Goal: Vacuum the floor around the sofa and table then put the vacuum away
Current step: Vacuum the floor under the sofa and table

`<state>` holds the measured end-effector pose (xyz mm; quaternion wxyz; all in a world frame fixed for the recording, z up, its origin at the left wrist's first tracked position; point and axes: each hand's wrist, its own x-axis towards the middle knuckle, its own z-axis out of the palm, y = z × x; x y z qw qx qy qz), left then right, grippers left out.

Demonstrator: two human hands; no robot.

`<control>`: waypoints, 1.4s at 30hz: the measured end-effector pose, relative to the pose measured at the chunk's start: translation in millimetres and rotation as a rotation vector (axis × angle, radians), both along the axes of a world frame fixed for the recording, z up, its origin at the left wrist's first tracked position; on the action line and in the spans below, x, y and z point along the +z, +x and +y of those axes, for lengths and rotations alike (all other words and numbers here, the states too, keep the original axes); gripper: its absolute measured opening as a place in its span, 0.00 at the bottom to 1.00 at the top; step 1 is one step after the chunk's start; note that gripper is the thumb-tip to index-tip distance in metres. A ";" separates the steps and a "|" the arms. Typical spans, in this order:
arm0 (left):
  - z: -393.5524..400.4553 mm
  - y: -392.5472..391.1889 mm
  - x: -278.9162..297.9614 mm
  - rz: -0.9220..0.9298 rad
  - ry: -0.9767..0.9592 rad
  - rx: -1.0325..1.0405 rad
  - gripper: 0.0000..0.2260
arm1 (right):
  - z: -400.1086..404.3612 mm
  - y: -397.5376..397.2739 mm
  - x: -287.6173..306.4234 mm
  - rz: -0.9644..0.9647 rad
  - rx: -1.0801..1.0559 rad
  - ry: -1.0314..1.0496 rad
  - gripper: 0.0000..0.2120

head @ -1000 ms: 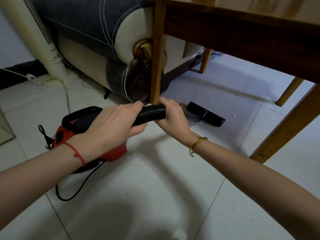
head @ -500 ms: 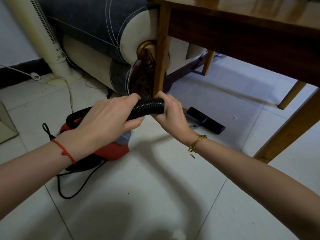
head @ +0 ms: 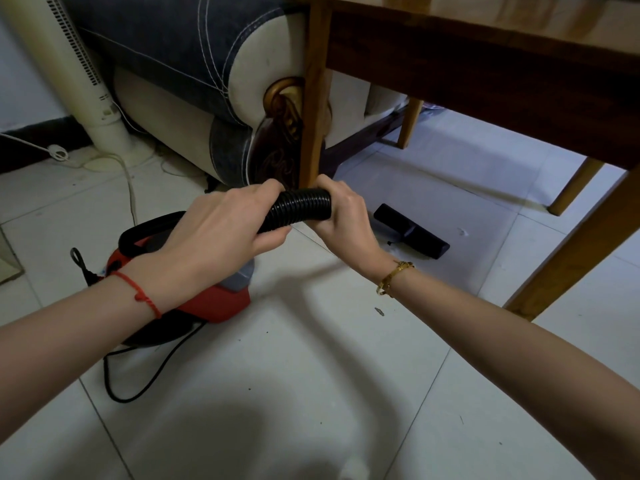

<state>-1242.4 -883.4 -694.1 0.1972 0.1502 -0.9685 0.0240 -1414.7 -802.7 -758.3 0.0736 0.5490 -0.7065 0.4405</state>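
Note:
Both hands grip a black ribbed vacuum hose held level above the white tiled floor. My left hand wraps the hose on the vacuum side, and my right hand closes over its other end, hiding whatever joins there. The red vacuum body with a black carry handle sits on the floor under my left wrist. A black floor nozzle lies flat on the tiles just right of my right hand, under the wooden table. The blue and cream sofa stands behind.
A wooden table leg rises right behind the hose; another leg slants at the right. A cream tower fan stands at the back left with white cables on the floor. The vacuum's black power cord loops near my left arm.
Both hands have lifted the hose slightly and shifted it a little right, towards the table leg. The vacuum body and the nozzle stay where they were.

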 end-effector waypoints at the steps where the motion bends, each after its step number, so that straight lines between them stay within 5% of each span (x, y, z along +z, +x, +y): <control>1: 0.2 0.8 2.8 0.000 -0.003 0.002 0.14 | 0.6 0.6 2.5 -0.004 0.003 -0.010 0.11; 21: 4.7 34.0 7.6 -0.026 0.019 0.042 0.15 | -3.1 29.1 0.1 -0.043 0.068 -0.025 0.10; 42: -17.7 -67.0 -59.4 -0.128 0.110 0.039 0.15 | -18.7 -72.1 -56.1 0.034 0.036 0.221 0.10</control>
